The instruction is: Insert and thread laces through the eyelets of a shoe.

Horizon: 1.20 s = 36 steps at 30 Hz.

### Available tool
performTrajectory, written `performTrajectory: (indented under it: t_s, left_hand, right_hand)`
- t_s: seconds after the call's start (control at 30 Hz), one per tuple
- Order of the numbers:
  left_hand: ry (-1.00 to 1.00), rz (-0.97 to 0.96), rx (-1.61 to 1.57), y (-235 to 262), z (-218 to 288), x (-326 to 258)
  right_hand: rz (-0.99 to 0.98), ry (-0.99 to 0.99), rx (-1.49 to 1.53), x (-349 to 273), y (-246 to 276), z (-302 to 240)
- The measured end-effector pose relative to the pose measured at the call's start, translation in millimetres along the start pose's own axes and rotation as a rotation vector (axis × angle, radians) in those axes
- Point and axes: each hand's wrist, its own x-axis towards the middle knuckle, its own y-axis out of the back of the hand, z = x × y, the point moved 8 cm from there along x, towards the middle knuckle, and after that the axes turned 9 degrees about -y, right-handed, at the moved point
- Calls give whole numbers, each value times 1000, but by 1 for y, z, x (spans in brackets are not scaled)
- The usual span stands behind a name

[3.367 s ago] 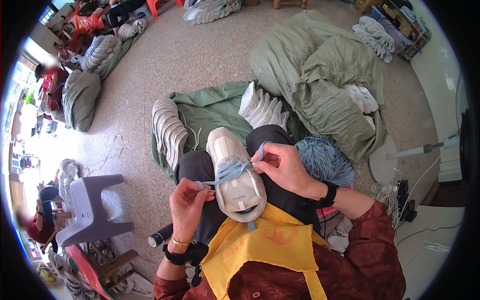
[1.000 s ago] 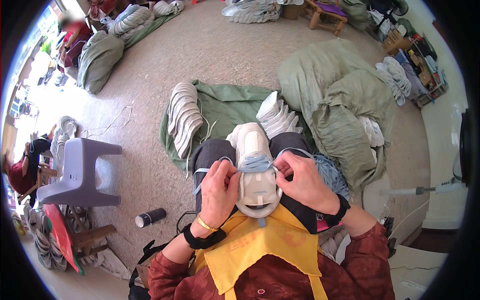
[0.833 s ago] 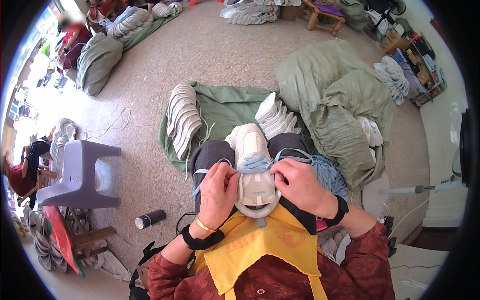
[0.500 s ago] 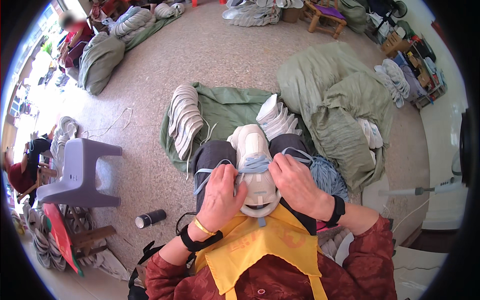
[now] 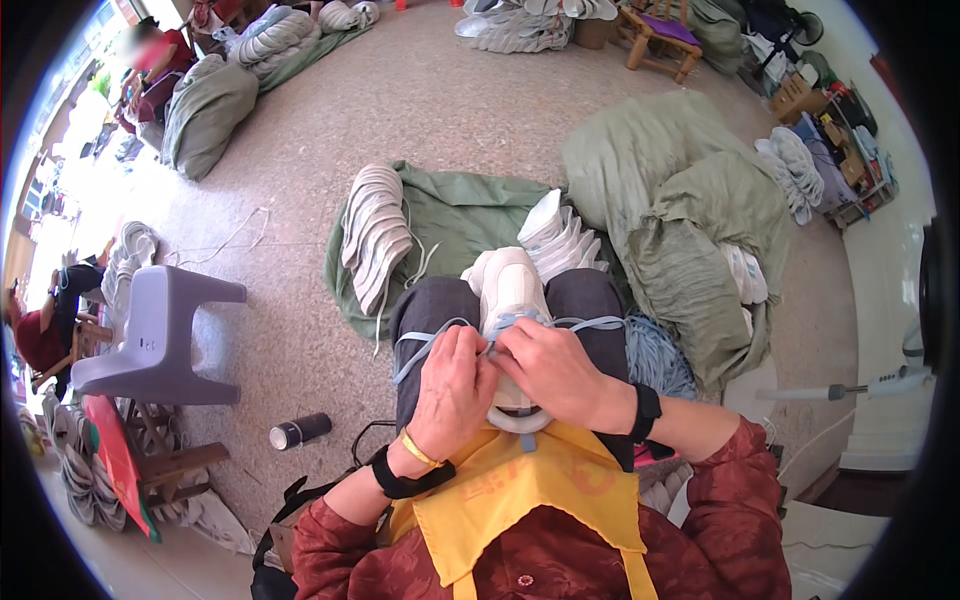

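Observation:
An off-white shoe upper (image 5: 508, 280) lies between my knees, its heel opening toward me. Light blue shoelace (image 5: 592, 323) crosses its front and trails over both thighs. My left hand (image 5: 452, 388) is at the left edge of the lacing, fingers pinched on the lace. From the other side my right hand (image 5: 560, 370) reaches across the upper, its fingertips pinched close beside the left ones. The hands cover most of the tongue and eyelets. To the right of my right knee hangs a bundle of light blue laces (image 5: 658, 358).
Ahead, a green cloth (image 5: 460, 205) bears a stack of uppers (image 5: 372, 235) and another stack (image 5: 556, 235). A large green sack (image 5: 690, 220) slumps at right. A grey plastic stool (image 5: 165, 340) and a black bottle (image 5: 300, 431) stand and lie at left. Other people sit far left.
My right hand has moved left and inward, so the fingertips of both hands now nearly meet over the upper. The lace on the right is drawn straighter across the thigh.

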Motion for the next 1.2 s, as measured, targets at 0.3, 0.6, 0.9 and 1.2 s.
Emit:
performTrajectory:
  t_s: [0.3,0.6,0.9,1.2]
  left_hand:
    - [56,-17,-65,-3,-8,-3]
    - [85,-78,-173,12,-8,16]
    - [67,-483,-704,-23,15,35]
    - [321,-228,-928,-3,-17,8]
  right_hand:
    - [-8,43,-127,8,-5,-2]
    - [-518,-361,785,-12,101,-7]
    - [-535,-237,920,3,87,-7]
    - [-496,-444,973,-49,77,54]
